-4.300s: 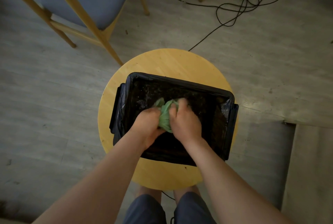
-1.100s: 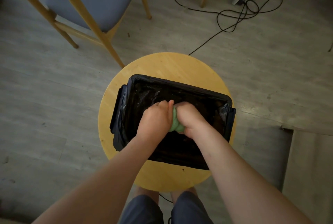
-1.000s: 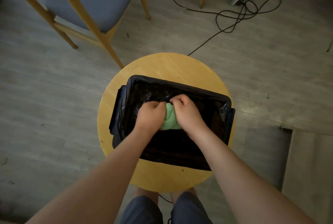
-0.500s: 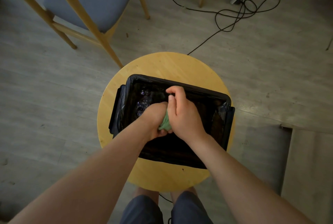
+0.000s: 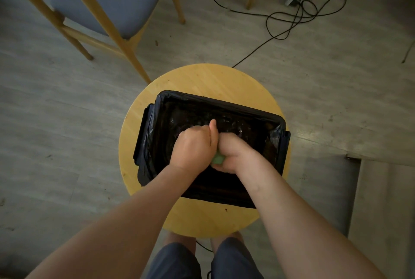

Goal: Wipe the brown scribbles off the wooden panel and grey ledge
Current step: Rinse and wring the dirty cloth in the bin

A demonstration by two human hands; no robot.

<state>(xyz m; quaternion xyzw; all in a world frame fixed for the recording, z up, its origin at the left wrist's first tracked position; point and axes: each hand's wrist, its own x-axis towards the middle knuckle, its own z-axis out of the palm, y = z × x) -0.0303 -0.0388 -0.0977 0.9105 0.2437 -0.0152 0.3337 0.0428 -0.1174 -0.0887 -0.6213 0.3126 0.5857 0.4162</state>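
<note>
Green cloth [image 5: 217,159] is clenched by left hand [image 5: 193,146] and right hand [image 5: 234,151], both curled round it. Both are held over a black-lined bin [image 5: 224,104], mid-frame.

1 head-worn camera looks almost straight down, close over the left hand [image 5: 193,146], right hand [image 5: 234,151] and round worktop [image 5: 203,80].

Bare forearms [image 5: 134,211], dk navy shorts [image 5: 177,263], knee-length

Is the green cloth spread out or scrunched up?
Scrunched up. The cloth is a small wad squeezed between the left hand and right hand.
</note>
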